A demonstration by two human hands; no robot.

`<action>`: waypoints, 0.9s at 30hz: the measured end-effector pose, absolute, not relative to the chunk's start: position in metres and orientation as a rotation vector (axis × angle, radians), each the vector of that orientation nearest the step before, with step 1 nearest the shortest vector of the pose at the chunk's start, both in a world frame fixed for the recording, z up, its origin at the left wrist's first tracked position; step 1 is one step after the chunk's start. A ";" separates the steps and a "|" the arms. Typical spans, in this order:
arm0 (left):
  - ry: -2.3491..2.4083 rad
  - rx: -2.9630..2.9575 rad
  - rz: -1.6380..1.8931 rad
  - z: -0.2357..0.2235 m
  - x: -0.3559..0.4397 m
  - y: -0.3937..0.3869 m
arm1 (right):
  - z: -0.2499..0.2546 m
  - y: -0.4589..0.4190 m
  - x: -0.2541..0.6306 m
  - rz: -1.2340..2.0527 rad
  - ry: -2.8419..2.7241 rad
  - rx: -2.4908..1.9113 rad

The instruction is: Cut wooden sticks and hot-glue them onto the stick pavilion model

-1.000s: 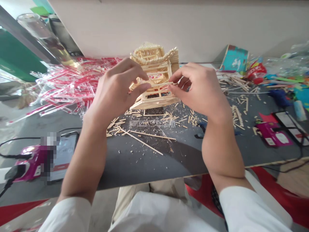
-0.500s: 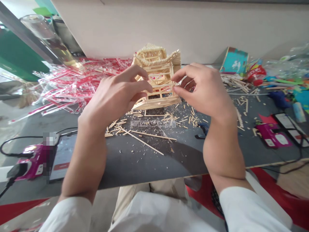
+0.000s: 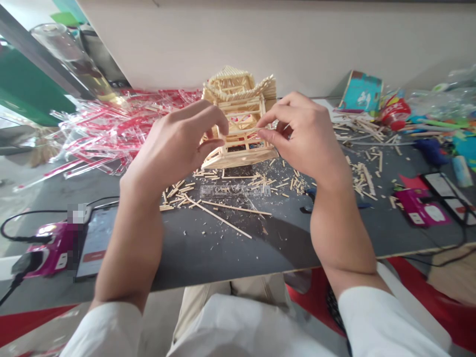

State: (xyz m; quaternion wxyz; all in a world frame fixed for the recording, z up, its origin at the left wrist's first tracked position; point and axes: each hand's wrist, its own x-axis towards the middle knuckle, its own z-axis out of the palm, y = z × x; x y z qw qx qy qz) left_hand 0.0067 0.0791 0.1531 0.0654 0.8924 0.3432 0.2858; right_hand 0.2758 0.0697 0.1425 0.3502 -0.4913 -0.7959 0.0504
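Note:
A small house model (image 3: 243,161) built of thin wooden sticks stands on the dark table, with a curved stick roof and an open frame below. My right hand (image 3: 303,134) is at its right front, thumb and forefinger pinched on the end of a thin wooden stick (image 3: 241,132) lying level across the model's front. Whether that stick touches the frame I cannot tell. At the left front is my left hand (image 3: 178,144), its thumb and forefinger apart near the stick's other end. It hides the model's left side.
Short cut sticks (image 3: 182,193) and a clear ruler (image 3: 236,191) lie before the model. Red-and-clear plastic packaging (image 3: 100,131) is heaped at left. A phone (image 3: 96,243) and a purple power strip (image 3: 52,248) sit at front left; another purple strip (image 3: 422,208) is at right.
My right hand has moved slightly left and its fingertips have closed on the stick. The left hand has shifted a little left, away from the model's middle.

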 end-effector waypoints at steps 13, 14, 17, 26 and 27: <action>0.967 2.429 0.937 0.134 0.005 0.099 | 0.142 0.070 0.274 0.119 -2.052 -1.271; 0.966 2.428 0.946 0.134 0.005 0.099 | 0.142 0.070 0.275 0.121 -2.051 -1.273; 0.981 2.444 0.969 0.134 0.008 0.099 | 0.142 0.071 0.275 0.125 -2.053 -1.283; 1.025 2.595 0.980 0.139 0.016 0.092 | 0.144 0.070 0.275 0.155 -2.055 -1.287; 1.037 2.599 0.979 0.138 0.017 0.091 | 0.144 0.070 0.275 0.157 -2.054 -1.286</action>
